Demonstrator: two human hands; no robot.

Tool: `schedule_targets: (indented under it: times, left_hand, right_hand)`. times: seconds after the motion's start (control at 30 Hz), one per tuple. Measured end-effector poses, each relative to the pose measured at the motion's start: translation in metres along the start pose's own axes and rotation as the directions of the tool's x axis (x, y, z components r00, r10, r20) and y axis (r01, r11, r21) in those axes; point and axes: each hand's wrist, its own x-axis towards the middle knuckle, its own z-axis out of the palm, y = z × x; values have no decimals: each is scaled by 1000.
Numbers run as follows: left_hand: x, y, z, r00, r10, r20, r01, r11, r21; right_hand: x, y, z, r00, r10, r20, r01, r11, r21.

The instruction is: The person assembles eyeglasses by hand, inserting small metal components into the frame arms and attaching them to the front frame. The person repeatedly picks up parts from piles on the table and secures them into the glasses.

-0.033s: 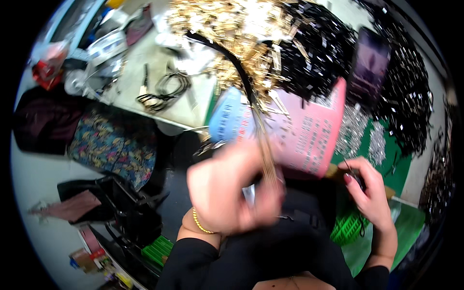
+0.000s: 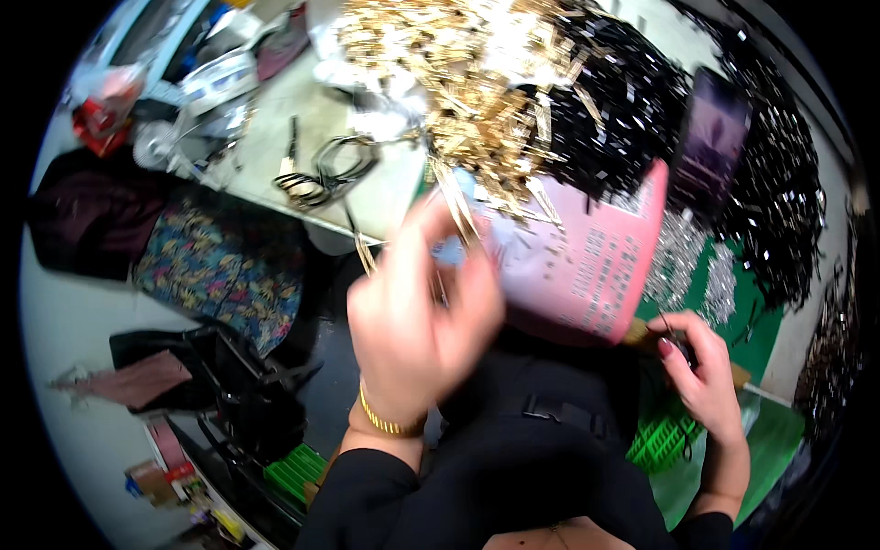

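My left hand (image 2: 417, 316), blurred by motion, is closed in front of me. A thin gold and black strip (image 2: 456, 203) rises from its fingers toward a pile of gold pieces (image 2: 481, 115). Another gold-and-dark length hangs at the hand's left; whether it belongs to the same strip, I cannot tell. At the right, my right hand (image 2: 704, 374) has thumb and forefinger pinched together at the table's near edge, beside a small tan piece (image 2: 636, 332). What they hold is too small to make out. Between the hands lies a pink and blue printed sheet (image 2: 573, 261).
Shiny black pieces (image 2: 623, 105) heap up beside the gold ones. A phone (image 2: 713, 137) stands at the right, above silvery pieces (image 2: 676, 261) on a green surface. A coiled dark cord (image 2: 344, 163) lies on the left tabletop. A green basket (image 2: 660, 440) sits below my right hand.
My left hand has moved a little up and left, carrying the strip, whose long arc over the gold pile has swung away. The view has shifted slightly. My right hand keeps its pinch.
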Motion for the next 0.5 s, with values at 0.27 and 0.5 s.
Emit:
schedule_targets:
  times: [0.27, 0.5]
  left_hand:
    - [65, -145, -43, 919, 394, -29, -120, 349, 930]
    - [97, -161, -67, 955, 247, 164, -271, 505, 819]
  right_hand:
    - [-9, 27, 4, 989, 136, 58, -148, 899, 412]
    - [-12, 27, 8, 998, 26, -56, -14, 978, 208]
